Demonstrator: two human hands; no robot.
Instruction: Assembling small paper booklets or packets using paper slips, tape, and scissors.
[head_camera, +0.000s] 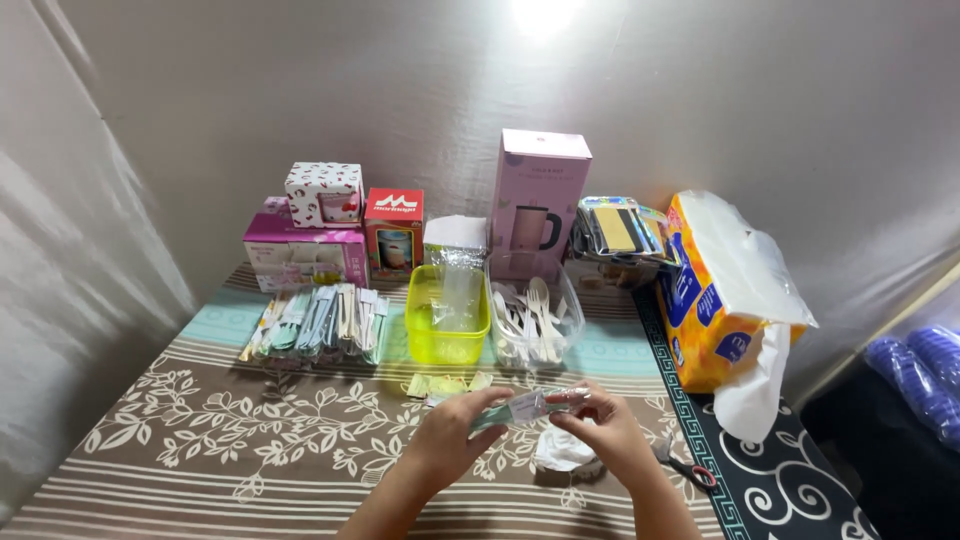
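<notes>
Together, the left hand (452, 438) and right hand (598, 428) pinch opposite ends of a clear packet (528, 407), its long axis running left to right above the floral tablecloth (220, 440); beyond stand a yellow-green tub (446, 340) and a clear container of white cutlery (532, 322).

A small clear plastic packet (527, 407), lying roughly level, is pinched at each end between both hands.

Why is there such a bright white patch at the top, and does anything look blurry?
Head view: a light glares off the shiny grey backdrop sheet, washing that patch out; the clear plastic packet between the left hand and right hand looks slightly soft; the table edges bend outward.
</notes>
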